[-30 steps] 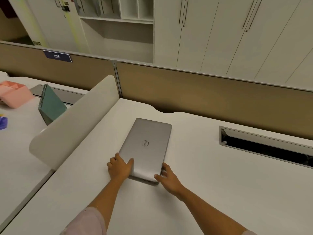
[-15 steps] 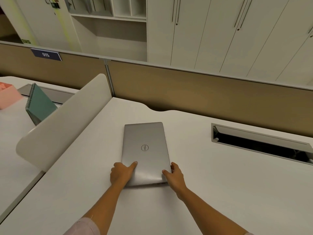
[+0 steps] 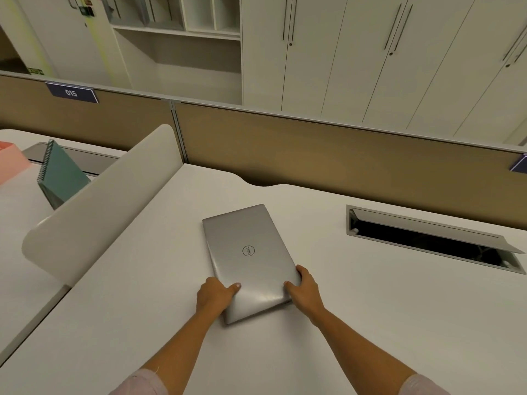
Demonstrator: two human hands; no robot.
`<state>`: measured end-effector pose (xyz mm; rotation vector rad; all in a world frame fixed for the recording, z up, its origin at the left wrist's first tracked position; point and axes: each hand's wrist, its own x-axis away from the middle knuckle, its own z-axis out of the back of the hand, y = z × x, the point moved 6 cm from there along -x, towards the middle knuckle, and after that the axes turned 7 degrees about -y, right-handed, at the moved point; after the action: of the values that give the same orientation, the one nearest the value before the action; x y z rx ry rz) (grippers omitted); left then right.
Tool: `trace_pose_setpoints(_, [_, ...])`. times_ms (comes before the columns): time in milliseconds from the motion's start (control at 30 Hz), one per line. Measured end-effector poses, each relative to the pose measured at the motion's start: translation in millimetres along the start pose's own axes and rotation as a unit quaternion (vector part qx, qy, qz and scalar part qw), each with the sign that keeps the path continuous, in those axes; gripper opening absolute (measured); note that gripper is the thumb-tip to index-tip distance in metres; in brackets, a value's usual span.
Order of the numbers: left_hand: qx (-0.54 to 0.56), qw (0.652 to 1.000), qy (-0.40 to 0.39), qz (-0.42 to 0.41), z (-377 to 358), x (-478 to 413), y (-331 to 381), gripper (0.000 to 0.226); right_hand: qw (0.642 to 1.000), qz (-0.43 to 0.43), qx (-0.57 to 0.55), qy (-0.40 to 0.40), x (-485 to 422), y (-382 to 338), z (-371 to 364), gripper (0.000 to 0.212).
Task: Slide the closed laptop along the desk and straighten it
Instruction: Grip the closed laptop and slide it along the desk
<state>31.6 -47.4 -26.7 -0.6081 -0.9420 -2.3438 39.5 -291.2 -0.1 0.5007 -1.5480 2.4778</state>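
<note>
A closed silver laptop (image 3: 248, 252) with a round logo lies flat on the white desk (image 3: 370, 323), its long side running away from me and its far end tilted to the left. My left hand (image 3: 214, 297) grips its near left corner, thumb on the lid. My right hand (image 3: 304, 289) clasps the near right corner, fingers along the side edge.
A white curved divider (image 3: 108, 201) rises to the left of the desk. Behind it stand a teal spiral notebook (image 3: 61, 175) and a pink tray (image 3: 11, 161). An open cable slot (image 3: 427, 238) lies at the right. A tan partition (image 3: 342, 158) bounds the back.
The laptop has slid to the right and turned counter-clockwise: its far end leaned right a second ago and now leans left. Both hands have stayed on its near corners.
</note>
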Motion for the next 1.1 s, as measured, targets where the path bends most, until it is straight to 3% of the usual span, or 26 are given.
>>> trace_pose_setpoints(133, [-0.092, 0.995, 0.026, -0.013, 18, -3, 12, 0.065, 1.0, -0.003, -0.009, -0.01, 1, 4, 2, 0.061])
trace_pose_setpoints(267, [-0.052, 0.992, 0.1, -0.048, 40, -16, 33, 0.082, 1.0, 0.002, 0.008, -0.027, -2, 9, 3, 0.069])
trace_pose_setpoints(533, [-0.044, 0.989, 0.019, -0.136, 52, -67, 66, 0.095, 0.989, 0.024, 0.137, -0.059, -6, 20, -5, 0.117])
trace_pose_setpoints(700, [0.089, 0.993, -0.001, -0.076, 54, -93, 66, 0.097, 0.974, 0.059, 0.189, -0.111, -9, 32, -2, 0.124])
trace_pose_setpoints(933, [0.27, 0.961, -0.013, 0.058, 53, -117, 75, 0.12, 0.985, 0.058, 0.156, -0.042, -22, 33, 5, 0.091])
trace_pose_setpoints(1000, [0.322, 0.944, -0.03, 0.06, 59, -128, 70, 0.11, 0.988, 0.045, 0.143, -0.039, -25, 34, 9, 0.092])
trace_pose_setpoints(1100, [0.331, 0.94, -0.047, 0.064, 61, -133, 59, 0.085, 0.988, 0.023, 0.14, -0.062, -29, 40, 14, 0.112])
